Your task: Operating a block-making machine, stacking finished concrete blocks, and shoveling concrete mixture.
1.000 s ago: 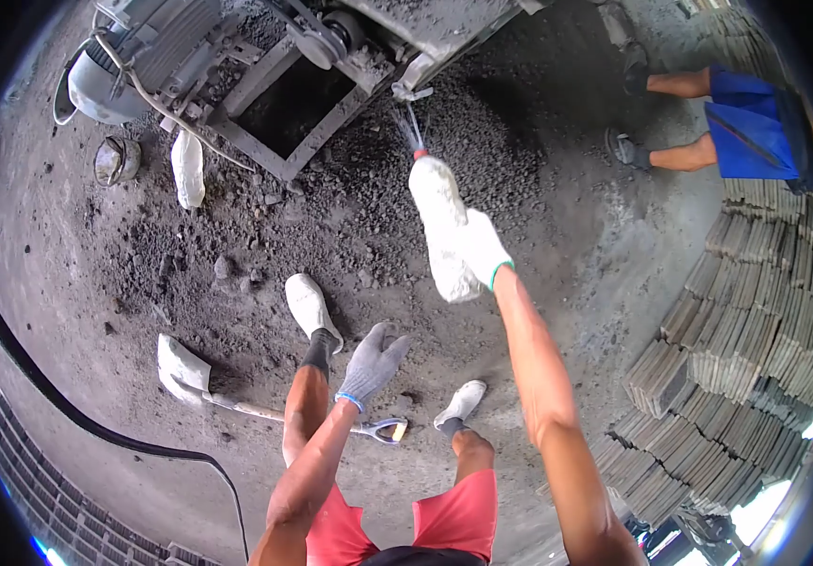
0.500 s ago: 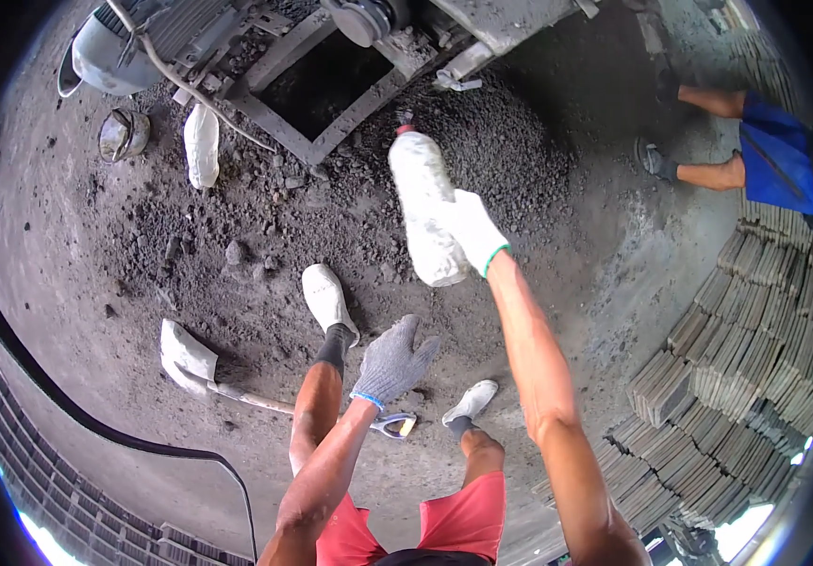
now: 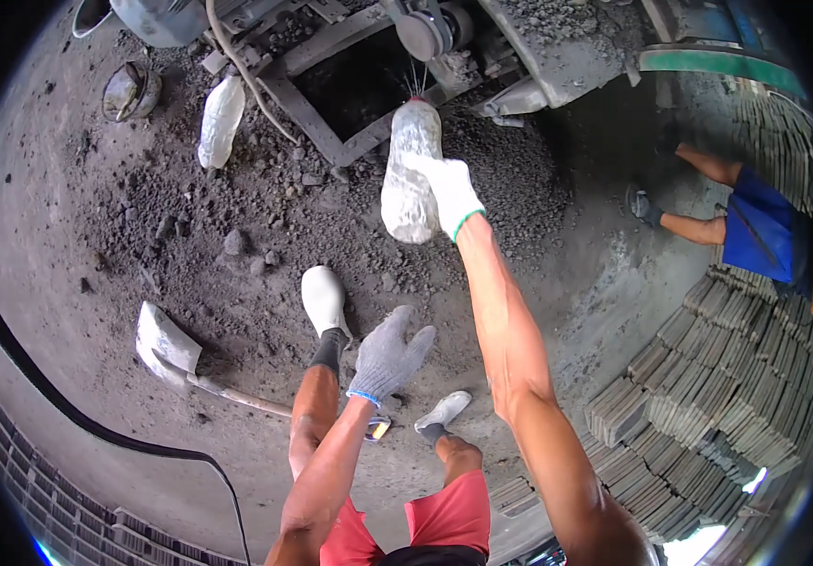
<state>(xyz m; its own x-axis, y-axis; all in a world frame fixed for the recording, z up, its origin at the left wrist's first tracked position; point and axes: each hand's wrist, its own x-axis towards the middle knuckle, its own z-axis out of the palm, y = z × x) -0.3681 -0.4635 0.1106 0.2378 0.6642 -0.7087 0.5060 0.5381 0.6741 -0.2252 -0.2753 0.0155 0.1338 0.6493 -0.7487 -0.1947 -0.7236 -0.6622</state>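
My right hand, in a white glove with a green cuff, grips a large whitish plastic bottle by its side. The bottle's red-capped top points away from me, at the near edge of a square metal-framed opening with a dark inside. Thin streams of liquid spray from the cap over that opening. Nearer to me, my left hand, in a grey knitted glove with a blue cuff, hangs above the ground with thumb and fingers apart and nothing in it.
A shovel lies on the ground at left. Beyond it are a second whitish bottle and a dirty pail. Machinery with a round wheel stands over the opening. Stacked flat tiles and a person in blue shorts are at right.
My right hand has carried the bottle farther from me and slightly left, to the opening's edge. Liquid now sprays visibly from its cap. The left hand stays open, shifted slightly.
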